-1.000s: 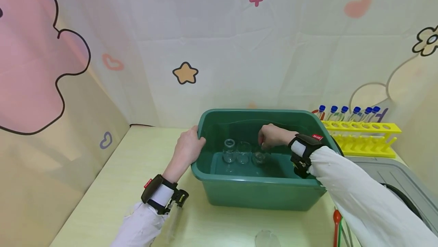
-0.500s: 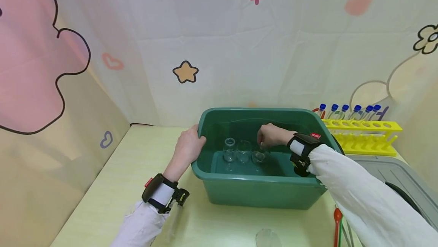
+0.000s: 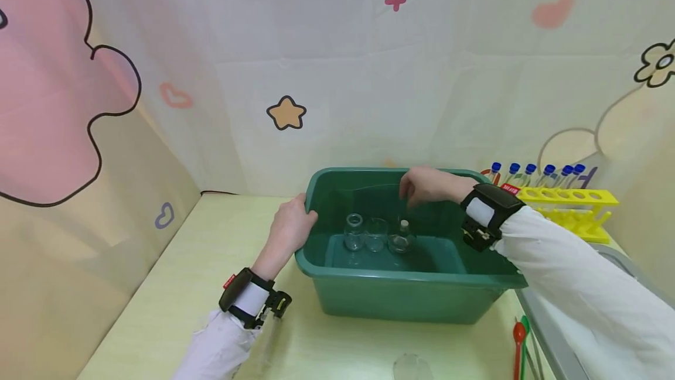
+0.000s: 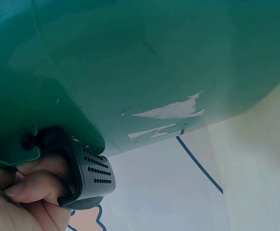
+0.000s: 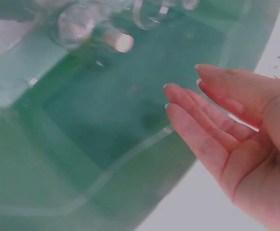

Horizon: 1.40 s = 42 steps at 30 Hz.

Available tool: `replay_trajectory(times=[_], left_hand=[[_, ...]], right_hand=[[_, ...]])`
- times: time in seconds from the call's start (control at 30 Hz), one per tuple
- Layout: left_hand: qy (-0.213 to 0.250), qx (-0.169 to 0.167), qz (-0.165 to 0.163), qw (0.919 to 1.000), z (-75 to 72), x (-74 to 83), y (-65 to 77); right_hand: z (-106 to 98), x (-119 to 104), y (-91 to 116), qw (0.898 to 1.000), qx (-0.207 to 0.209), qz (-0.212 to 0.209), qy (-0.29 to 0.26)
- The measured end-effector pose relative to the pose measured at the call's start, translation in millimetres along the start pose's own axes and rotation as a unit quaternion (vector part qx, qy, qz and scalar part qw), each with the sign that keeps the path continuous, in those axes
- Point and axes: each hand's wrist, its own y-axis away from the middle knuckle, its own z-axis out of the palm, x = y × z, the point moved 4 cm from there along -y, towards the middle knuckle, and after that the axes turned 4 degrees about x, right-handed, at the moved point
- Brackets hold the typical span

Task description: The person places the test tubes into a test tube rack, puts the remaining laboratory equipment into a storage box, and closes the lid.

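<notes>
A green plastic tub (image 3: 395, 299) stands on the table. My left hand (image 3: 290, 225) grips its left end; in the left wrist view the fingers curl through a dark grey handle (image 4: 97, 175). My right hand (image 3: 428, 185) is over the tub's back right part, holding nothing, its fingers fairly straight and apart in the right wrist view. Below it, on the tub's floor, sits a small round glass flask (image 3: 401, 243) with a pale stopper (image 3: 404, 224). To the flask's left stand a glass beaker (image 3: 375, 235) and a small glass bottle (image 3: 354, 232) with a wide lip.
A yellow test tube rack (image 3: 569, 194) with blue-capped tubes (image 3: 529, 174) is at the back right. A grey lid (image 3: 554, 333) lies under my right sleeve. Red (image 3: 519, 333) and green spoons are near the front right. A clear round dish (image 3: 412, 366) lies at the front edge.
My right hand has let go of the stoppered flask and risen up and to the right, uncovering the pale stopper. The flask stays on the tub's floor. My left hand has not moved.
</notes>
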Motion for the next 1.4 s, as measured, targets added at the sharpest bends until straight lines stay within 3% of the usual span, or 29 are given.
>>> replay_trajectory(times=[0.23,0.4,0.53,0.67,0.77,1.07,1.4], left_hand=[[0.003,-0.006,-0.009,0.9999,-0.3,-0.6,1.0],[0.007,-0.007,-0.008,0.9999,0.1,0.9,1.1],[0.010,-0.001,-0.004,0.9999,-1.0,0.5,0.8],[0.009,0.003,0.002,1.0000,-2.1,0.4,1.2],[0.011,0.002,0.002,0.9999,-2.5,0.5,2.1],[0.016,0.002,0.002,0.9999,-2.7,1.8,2.2],[0.008,-0.001,-0.002,1.0000,-1.8,0.9,1.7]], right_hand=[[-28,-27,24,0.998,0.040,-0.053,0.023],[-41,-57,49,0.990,0.084,-0.108,0.028],[-50,-80,67,0.978,0.131,-0.158,0.044],[-52,-99,85,0.956,0.179,-0.226,0.057],[-48,-110,98,0.946,0.190,-0.259,0.046],[-21,-126,126,0.936,0.157,-0.315,-0.019],[14,-131,142,0.930,0.105,-0.346,-0.071]])
